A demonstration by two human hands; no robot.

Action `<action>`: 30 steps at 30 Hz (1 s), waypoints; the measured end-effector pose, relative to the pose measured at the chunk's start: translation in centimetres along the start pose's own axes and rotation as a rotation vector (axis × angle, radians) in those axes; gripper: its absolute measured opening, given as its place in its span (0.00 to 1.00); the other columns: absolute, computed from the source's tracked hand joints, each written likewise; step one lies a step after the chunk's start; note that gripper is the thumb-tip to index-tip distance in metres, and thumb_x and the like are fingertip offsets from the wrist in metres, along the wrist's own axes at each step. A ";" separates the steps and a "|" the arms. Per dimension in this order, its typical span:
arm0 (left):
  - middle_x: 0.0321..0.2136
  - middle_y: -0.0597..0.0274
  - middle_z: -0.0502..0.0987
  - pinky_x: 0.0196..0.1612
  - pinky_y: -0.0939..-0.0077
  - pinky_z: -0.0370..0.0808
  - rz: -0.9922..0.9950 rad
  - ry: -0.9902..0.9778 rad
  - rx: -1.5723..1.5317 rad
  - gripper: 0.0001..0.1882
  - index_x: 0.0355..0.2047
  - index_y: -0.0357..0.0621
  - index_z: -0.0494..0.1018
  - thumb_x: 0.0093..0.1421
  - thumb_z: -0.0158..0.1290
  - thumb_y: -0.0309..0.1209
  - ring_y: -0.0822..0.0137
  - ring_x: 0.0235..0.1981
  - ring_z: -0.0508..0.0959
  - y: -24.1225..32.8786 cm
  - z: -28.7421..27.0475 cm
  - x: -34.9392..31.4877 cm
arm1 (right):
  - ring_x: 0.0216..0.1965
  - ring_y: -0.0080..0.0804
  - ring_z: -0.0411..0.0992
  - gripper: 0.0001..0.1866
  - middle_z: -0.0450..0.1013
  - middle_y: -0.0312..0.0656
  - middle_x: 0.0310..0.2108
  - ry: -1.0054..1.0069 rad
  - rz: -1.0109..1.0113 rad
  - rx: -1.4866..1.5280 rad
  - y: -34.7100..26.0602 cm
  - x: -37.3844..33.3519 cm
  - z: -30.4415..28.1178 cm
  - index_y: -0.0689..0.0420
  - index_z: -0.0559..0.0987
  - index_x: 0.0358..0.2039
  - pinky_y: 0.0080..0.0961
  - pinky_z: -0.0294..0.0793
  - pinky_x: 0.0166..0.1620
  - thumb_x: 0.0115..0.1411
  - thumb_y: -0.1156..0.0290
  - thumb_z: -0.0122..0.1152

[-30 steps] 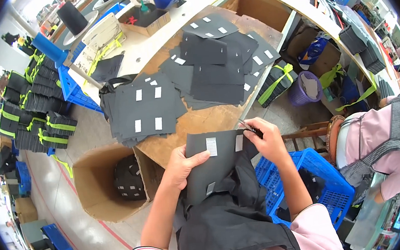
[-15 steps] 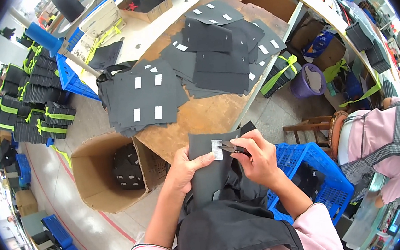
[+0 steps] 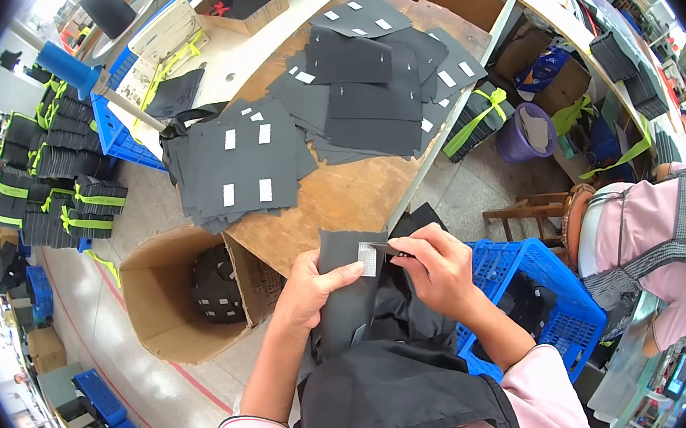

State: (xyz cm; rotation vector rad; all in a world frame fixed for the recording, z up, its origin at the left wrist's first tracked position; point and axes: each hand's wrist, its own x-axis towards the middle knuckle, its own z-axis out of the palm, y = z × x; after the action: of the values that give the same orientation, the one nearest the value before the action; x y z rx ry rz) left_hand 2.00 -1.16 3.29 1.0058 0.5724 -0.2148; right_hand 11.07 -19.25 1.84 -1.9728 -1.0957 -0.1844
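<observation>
A dark grey fabric panel [image 3: 340, 309] hangs over my lap, bent, with a white rectangular patch [image 3: 368, 261] near its upper right edge. My left hand [image 3: 311, 290] grips the panel's left side, its thumb lying flat toward the patch. In my right hand [image 3: 439, 269] are small thread snips [image 3: 396, 252], mostly covered by the fingers. Their blades point left, at the patch's upper right edge; whether they touch it I cannot tell. Beyond my hands, grey panels with white patches [image 3: 244, 159] lie stacked on the brown tabletop [image 3: 341, 198], beside black panels [image 3: 374, 112].
An open carton [image 3: 149, 303] holding dark pieces stands left of my hands. Close on my right is a blue plastic crate [image 3: 564, 325]. Farther right, a co-worker in pink [image 3: 638, 231] sits on a stool [image 3: 578, 212]. A purple basket [image 3: 510, 148] stands beneath the bench.
The snips have turned and drawn back to the right, from over the patch to its edge. My right fingers now cover more of them. The panel has tilted slightly.
</observation>
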 end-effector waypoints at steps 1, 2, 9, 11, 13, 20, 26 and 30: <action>0.31 0.61 0.77 0.35 0.79 0.74 -0.006 0.001 0.013 0.15 0.37 0.35 0.74 0.50 0.61 0.28 0.73 0.30 0.76 0.0 -0.1 0.0 | 0.21 0.35 0.68 0.16 0.69 0.40 0.25 0.036 0.001 -0.005 0.3 -0.1 0.2 0.57 0.77 0.34 0.26 0.67 0.24 0.41 0.77 0.67; 0.30 0.61 0.77 0.35 0.79 0.74 -0.012 0.002 0.026 0.15 0.37 0.35 0.74 0.50 0.61 0.28 0.74 0.30 0.76 0.1 -0.1 0.0 | 0.21 0.34 0.67 0.16 0.69 0.38 0.25 0.072 0.002 -0.009 0.5 -0.2 0.2 0.57 0.77 0.34 0.26 0.65 0.23 0.40 0.76 0.67; 0.30 0.62 0.77 0.34 0.80 0.73 -0.003 0.006 0.067 0.15 0.36 0.35 0.74 0.49 0.60 0.28 0.74 0.30 0.76 0.2 -0.1 -0.1 | 0.21 0.34 0.67 0.17 0.69 0.37 0.25 -0.024 -0.006 0.017 0.1 -0.1 -0.8 0.56 0.76 0.34 0.26 0.65 0.24 0.40 0.76 0.67; 0.30 0.61 0.77 0.34 0.81 0.73 -0.004 0.021 0.081 0.15 0.37 0.34 0.73 0.49 0.59 0.27 0.73 0.30 0.76 0.3 -0.1 -0.2 | 0.21 0.34 0.67 0.17 0.69 0.37 0.25 -0.026 -0.017 0.016 0.0 0.0 -0.8 0.56 0.76 0.34 0.26 0.65 0.24 0.40 0.76 0.67; 0.30 0.61 0.77 0.34 0.81 0.73 -0.011 0.013 0.089 0.15 0.37 0.33 0.73 0.48 0.59 0.27 0.73 0.30 0.76 0.5 -0.1 -0.2 | 0.21 0.34 0.67 0.17 0.69 0.37 0.26 -0.031 -0.027 0.015 0.1 0.0 -0.7 0.56 0.76 0.34 0.26 0.66 0.24 0.40 0.76 0.67; 0.30 0.61 0.77 0.33 0.81 0.72 -0.053 -0.016 0.133 0.15 0.36 0.33 0.74 0.48 0.59 0.27 0.74 0.28 0.75 0.6 -0.5 -0.3 | 0.21 0.33 0.68 0.16 0.69 0.37 0.25 -0.042 -0.061 0.011 0.1 -0.4 -0.3 0.56 0.77 0.33 0.25 0.65 0.23 0.40 0.76 0.67; 0.30 0.61 0.77 0.33 0.81 0.72 -0.019 0.011 0.092 0.14 0.35 0.33 0.74 0.48 0.59 0.26 0.75 0.28 0.75 0.3 -0.5 -0.1 | 0.21 0.33 0.67 0.16 0.69 0.38 0.24 0.058 -0.028 0.023 -0.3 -0.6 -0.2 0.56 0.77 0.33 0.25 0.65 0.23 0.40 0.77 0.67; 0.30 0.61 0.77 0.33 0.81 0.72 -0.014 0.006 0.097 0.14 0.35 0.33 0.74 0.48 0.58 0.26 0.75 0.28 0.75 0.4 -0.4 -0.1 | 0.20 0.33 0.67 0.16 0.69 0.39 0.25 0.004 0.009 0.011 -0.1 -0.6 0.3 0.57 0.77 0.33 0.25 0.65 0.23 0.40 0.77 0.67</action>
State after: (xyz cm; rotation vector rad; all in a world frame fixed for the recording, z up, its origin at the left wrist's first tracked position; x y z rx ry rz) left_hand 1.91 -0.58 3.49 1.0970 0.5787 -0.2542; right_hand 10.54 -19.39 1.38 -1.9661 -1.0832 -0.1769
